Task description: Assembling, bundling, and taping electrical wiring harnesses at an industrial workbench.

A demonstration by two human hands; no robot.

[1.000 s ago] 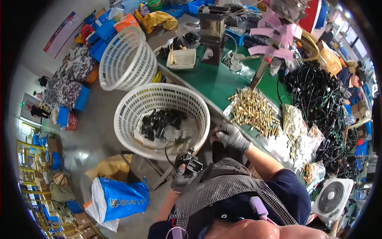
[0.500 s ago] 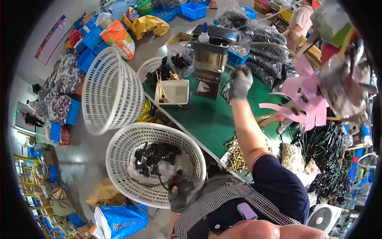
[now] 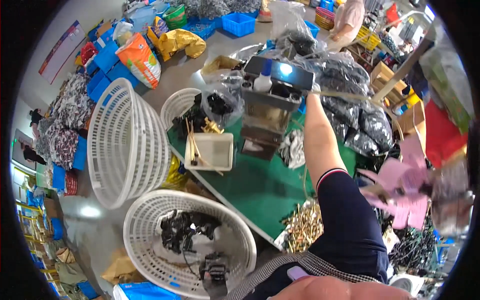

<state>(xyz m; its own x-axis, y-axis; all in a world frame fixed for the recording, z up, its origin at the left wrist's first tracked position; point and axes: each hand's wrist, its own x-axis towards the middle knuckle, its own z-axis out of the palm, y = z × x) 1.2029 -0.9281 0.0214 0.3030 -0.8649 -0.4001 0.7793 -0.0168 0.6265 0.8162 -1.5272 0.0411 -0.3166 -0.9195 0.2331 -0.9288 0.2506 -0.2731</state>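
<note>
Low in the view, my left hand, in a dark grey glove, grips a black plastic part with a thin black cable over the rim of a white slotted basket. More black parts lie inside that basket on clear plastic. My right arm stretches far forward, and my right hand, gloved in light grey, is at the right side of a dark metal machine. Its fingers are hidden there. A white bottle with a blue cap stands on top of the machine.
A cream tray with wooden sticks sits on the green table. Brass fittings are heaped near my right sleeve. A larger white basket stands left. Black plastic bags and pink paper strips are at right.
My right hand has gone farther forward, from beside the machine to its back right. My left hand still holds the black part over the basket. The view has shifted.
</note>
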